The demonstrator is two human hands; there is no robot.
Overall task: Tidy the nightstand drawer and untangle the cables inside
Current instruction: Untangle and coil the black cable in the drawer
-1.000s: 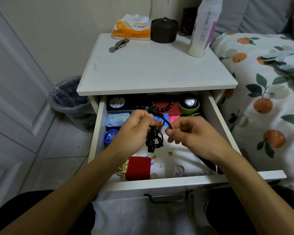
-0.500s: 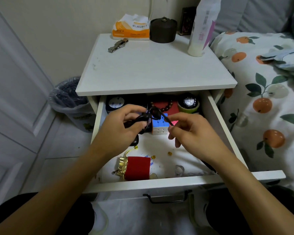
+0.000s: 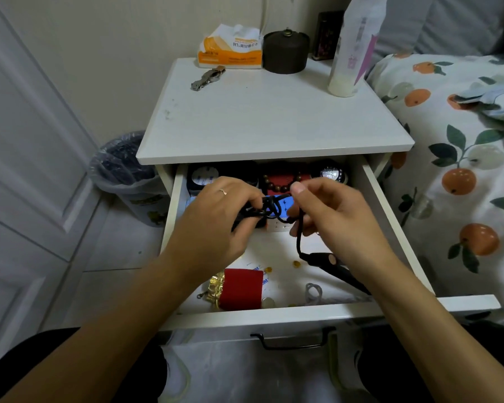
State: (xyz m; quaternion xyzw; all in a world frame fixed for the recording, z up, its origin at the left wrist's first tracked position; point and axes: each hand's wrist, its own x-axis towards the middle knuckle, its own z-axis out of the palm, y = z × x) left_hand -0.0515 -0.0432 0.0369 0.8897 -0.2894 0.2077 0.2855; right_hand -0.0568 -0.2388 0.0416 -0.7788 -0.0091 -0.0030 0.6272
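Cable: tangled black cord (image 3: 266, 209), held above the open white wooden nightstand drawer (image 3: 326, 311), over a blue-faced puzzle cube (image 3: 282, 205).
Left hand: left hand (image 3: 216, 222), fingers curled round the bundled knot.
Right hand: right hand (image 3: 335, 216), thumb and fingers pinching one strand.
Change: a second ago the cord hung as a coil between both hands; now one strand is drawn out and its black plug end (image 3: 322, 258) hangs down to the drawer floor.
Meaning: one end looks freed; the knot at the left hand is likely still to loosen.
Drawer clutter: red velvet pouch (image 3: 240, 289), brown bead bracelet (image 3: 282, 186), small gold bits, unsorted.
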